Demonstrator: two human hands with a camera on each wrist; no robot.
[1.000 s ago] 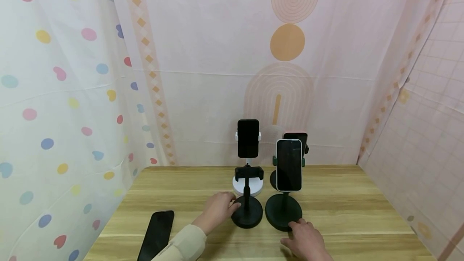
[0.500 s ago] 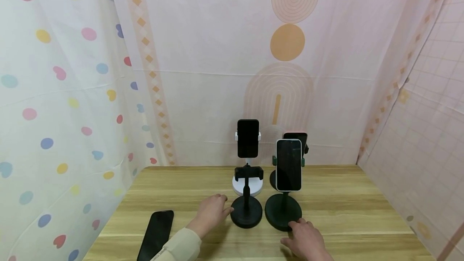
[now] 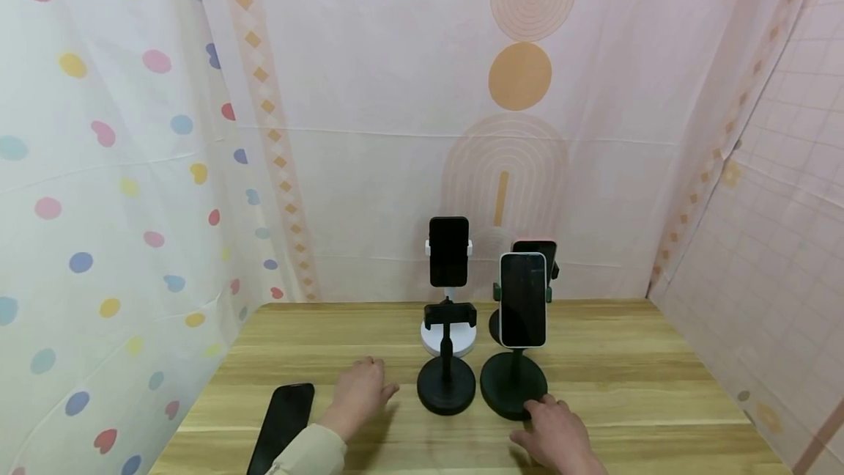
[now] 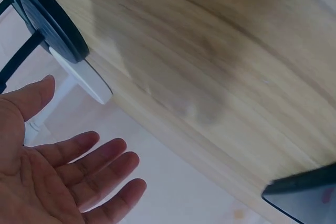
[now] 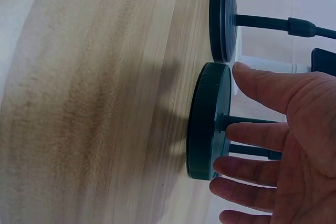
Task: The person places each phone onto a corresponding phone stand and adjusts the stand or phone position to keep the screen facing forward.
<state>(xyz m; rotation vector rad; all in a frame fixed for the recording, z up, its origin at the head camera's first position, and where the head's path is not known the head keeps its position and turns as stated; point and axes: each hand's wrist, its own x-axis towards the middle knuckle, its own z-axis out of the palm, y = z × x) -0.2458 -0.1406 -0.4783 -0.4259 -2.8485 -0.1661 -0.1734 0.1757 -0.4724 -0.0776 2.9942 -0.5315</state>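
My left hand (image 3: 359, 396) hovers with loosely spread fingers between a black phone (image 3: 283, 420) lying on the table and a black phone stand (image 3: 446, 387) whose clamp has no phone in it. In the left wrist view its palm (image 4: 31, 182) holds nothing. My right hand (image 3: 555, 432) is at the front right edge of the round base of a dark green phone stand (image 3: 513, 388); whether it touches cannot be told. Its fingers (image 5: 249, 192) look straight in the right wrist view. A white-edged phone (image 3: 524, 300) stands upright in the green stand's clamp.
Behind the black stand, a white stand (image 3: 431, 339) carries another black phone (image 3: 449, 251). A further stand with a pink-edged phone (image 3: 541, 247) is partly hidden behind the green one. Patterned cloth (image 3: 369, 189) hangs at the back and sides of the wooden table (image 3: 633, 372).
My left hand has drawn away from the black stand's base, moving left toward the lying phone. The right hand stays by the green base. The view has shifted very slightly.
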